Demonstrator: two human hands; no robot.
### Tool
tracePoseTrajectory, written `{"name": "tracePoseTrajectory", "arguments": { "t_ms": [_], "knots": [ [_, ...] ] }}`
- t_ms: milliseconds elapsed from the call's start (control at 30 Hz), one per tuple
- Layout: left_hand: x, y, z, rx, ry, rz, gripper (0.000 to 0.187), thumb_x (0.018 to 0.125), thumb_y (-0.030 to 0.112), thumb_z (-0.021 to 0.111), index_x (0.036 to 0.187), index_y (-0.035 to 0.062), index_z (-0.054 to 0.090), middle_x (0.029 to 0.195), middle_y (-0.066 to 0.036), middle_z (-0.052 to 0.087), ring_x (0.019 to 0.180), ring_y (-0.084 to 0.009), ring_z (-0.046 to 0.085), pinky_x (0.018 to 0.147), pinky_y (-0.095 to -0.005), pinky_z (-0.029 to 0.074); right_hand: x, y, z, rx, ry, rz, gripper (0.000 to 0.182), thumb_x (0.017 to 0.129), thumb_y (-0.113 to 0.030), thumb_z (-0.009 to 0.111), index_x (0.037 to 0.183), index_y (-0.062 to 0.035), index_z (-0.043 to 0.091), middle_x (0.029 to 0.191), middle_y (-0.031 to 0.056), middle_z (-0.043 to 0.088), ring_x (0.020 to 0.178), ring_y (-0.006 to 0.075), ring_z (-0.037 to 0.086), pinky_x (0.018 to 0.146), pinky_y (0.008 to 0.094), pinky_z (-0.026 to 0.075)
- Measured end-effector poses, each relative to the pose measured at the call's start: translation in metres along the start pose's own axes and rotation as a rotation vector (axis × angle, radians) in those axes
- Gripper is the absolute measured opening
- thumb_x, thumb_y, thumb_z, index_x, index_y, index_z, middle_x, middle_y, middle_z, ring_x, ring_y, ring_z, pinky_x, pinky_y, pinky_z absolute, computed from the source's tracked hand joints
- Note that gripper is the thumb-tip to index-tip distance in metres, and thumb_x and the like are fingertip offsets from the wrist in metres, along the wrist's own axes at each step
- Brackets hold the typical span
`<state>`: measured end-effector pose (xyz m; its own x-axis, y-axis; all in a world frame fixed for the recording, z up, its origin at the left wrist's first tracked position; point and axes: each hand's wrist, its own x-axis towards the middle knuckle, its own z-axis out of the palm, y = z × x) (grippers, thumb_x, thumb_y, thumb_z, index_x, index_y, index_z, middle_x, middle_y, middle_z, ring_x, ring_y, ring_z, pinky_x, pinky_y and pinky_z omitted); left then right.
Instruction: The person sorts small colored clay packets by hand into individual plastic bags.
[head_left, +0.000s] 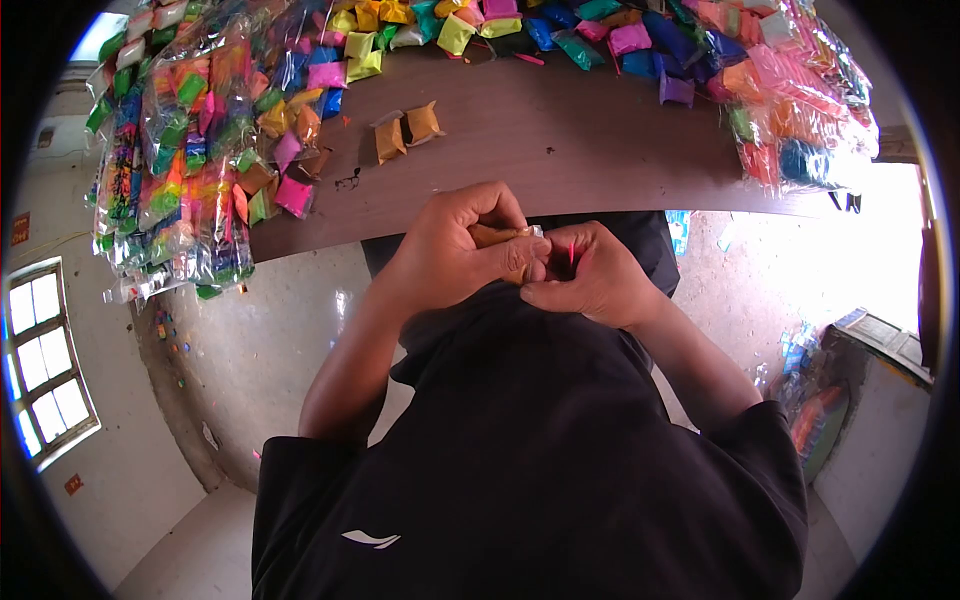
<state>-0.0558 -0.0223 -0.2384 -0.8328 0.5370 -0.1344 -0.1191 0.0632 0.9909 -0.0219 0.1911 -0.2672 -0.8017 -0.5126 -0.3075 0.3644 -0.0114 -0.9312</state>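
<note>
Close to my body, at the table's near edge, both hands meet around a small brown packet (487, 236). My left hand (462, 245) is closed on it, thumb and fingers pinching. A clear, shiny bit of wrapper shows at the fingertips. My right hand (595, 278) is curled closed against the packet's other end. Inside its fingers shows a thin pink stick (572, 252), mostly hidden. Beyond my hands, two golden-brown packets (407, 131) lie side by side on the brown table (520, 130).
Clear bags of colourful packets (195, 150) are heaped at the left table end. More bags (795, 110) fill the right end. Loose bright packets (455, 35) line the far side. Plastic litter (795, 350) lies on the floor at right, and a window (50, 365) is at left.
</note>
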Motion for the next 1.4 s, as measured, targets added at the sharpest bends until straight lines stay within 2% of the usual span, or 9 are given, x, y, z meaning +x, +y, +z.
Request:
{"name": "tracePoseTrajectory", "arguments": {
  "t_ms": [267, 467, 800, 867, 1000, 1067, 1167, 1233, 1400],
  "knots": [
    [0.003, -0.003, 0.001, 0.009, 0.022, 0.064, 0.02, 0.095, 0.013, 0.078, 0.094, 0.003, 0.061, 0.079, 0.004, 0.062, 0.07, 0.003, 0.048, 0.059, -0.0165, 0.036, 0.003, 0.018, -0.004, 0.633, -0.217, 0.065, 0.015, 0.087, 0.003, 0.074, 0.084, -0.0063, 0.063, 0.079, -0.004, 0.059, 0.07, 0.0047, 0.053, 0.064, 0.0226, 0.042],
    [0.004, -0.008, -0.003, -0.059, 0.088, 0.022, 0.02, 0.096, 0.014, 0.077, 0.092, 0.005, 0.06, 0.078, 0.005, 0.059, 0.066, 0.0029, 0.042, 0.056, -0.0171, 0.032, 0.001, 0.025, -0.007, 0.782, -0.227, -0.061, 0.014, 0.089, 0.001, 0.076, 0.086, -0.0033, 0.064, 0.081, -0.0006, 0.06, 0.071, 0.007, 0.054, 0.064, 0.0229, 0.043],
    [0.002, -0.003, -0.004, -0.106, 0.125, -0.005, 0.022, 0.096, 0.015, 0.078, 0.09, 0.004, 0.06, 0.072, 0.006, 0.058, 0.065, 0.0032, 0.045, 0.056, -0.0172, 0.034, -0.014, -0.001, 0.004, 0.223, 0.114, -0.153, 0.014, 0.096, -0.008, 0.074, 0.101, 0.0037, 0.068, 0.09, 0.0028, 0.067, 0.084, 0.0101, 0.062, 0.076, 0.0247, 0.05],
    [0.002, -0.004, -0.006, -0.117, 0.134, -0.007, 0.022, 0.096, 0.016, 0.077, 0.09, 0.0039, 0.059, 0.072, 0.006, 0.058, 0.065, 0.0031, 0.045, 0.055, -0.0172, 0.034, -0.018, -0.01, 0.007, -0.059, 0.223, -0.383, 0.018, 0.098, -0.012, 0.072, 0.104, 0.004, 0.066, 0.091, 0.003, 0.067, 0.084, 0.0096, 0.063, 0.077, 0.0244, 0.051],
    [0.002, -0.004, -0.004, -0.153, 0.139, -0.067, 0.021, 0.097, 0.014, 0.076, 0.092, 0.0023, 0.06, 0.073, 0.005, 0.06, 0.067, 0.0014, 0.051, 0.058, -0.0173, 0.041, -0.02, -0.016, 0.01, -0.054, 0.151, -0.313, 0.018, 0.099, -0.014, 0.069, 0.105, 0.0029, 0.064, 0.091, 0.0029, 0.067, 0.083, 0.0086, 0.063, 0.078, 0.0239, 0.05],
    [0.002, -0.002, 0.002, -0.134, 0.115, -0.053, 0.02, 0.098, 0.014, 0.075, 0.093, 0.0014, 0.06, 0.074, 0.004, 0.061, 0.067, 0.0004, 0.054, 0.06, -0.0174, 0.044, -0.013, -0.012, 0.01, 0.232, 0.133, -0.038, 0.014, 0.099, -0.012, 0.067, 0.102, 0.0017, 0.065, 0.09, 0.0031, 0.067, 0.083, 0.0088, 0.063, 0.078, 0.0241, 0.05],
    [0.0, -0.004, 0.009, -0.259, 0.079, -0.086, 0.016, 0.098, 0.009, 0.072, 0.102, -0.0022, 0.061, 0.085, -0.001, 0.065, 0.076, -0.0042, 0.06, 0.067, -0.0201, 0.051, -0.009, 0.0, 0.008, 0.354, 0.072, 0.004, 0.007, 0.099, -0.01, 0.065, 0.098, -0.0036, 0.066, 0.088, 0.001, 0.066, 0.078, 0.0074, 0.061, 0.071, 0.0222, 0.047],
    [-0.002, -0.013, 0.015, 0.028, 0.235, 0.228, 0.02, 0.095, 0.001, 0.07, 0.112, -0.0025, 0.061, 0.099, -0.007, 0.066, 0.091, -0.0125, 0.066, 0.074, -0.0267, 0.056, -0.008, -0.004, 0.008, 0.534, 0.094, 0.089, 0.005, 0.098, -0.01, 0.065, 0.096, -0.0061, 0.066, 0.087, -0.0001, 0.065, 0.075, 0.0068, 0.059, 0.069, 0.0214, 0.045],
    [-0.017, -0.02, 0.011, 0.502, 0.159, 0.546, 0.029, 0.092, 0.0, 0.071, 0.12, 0.0008, 0.063, 0.115, -0.013, 0.064, 0.105, -0.0187, 0.066, 0.084, -0.0291, 0.055, -0.009, -0.006, 0.003, 0.806, 0.115, 0.265, 0.007, 0.098, -0.013, 0.063, 0.092, -0.012, 0.065, 0.083, -0.0027, 0.062, 0.069, 0.0048, 0.053, 0.062, 0.0204, 0.038]
  ]
}}
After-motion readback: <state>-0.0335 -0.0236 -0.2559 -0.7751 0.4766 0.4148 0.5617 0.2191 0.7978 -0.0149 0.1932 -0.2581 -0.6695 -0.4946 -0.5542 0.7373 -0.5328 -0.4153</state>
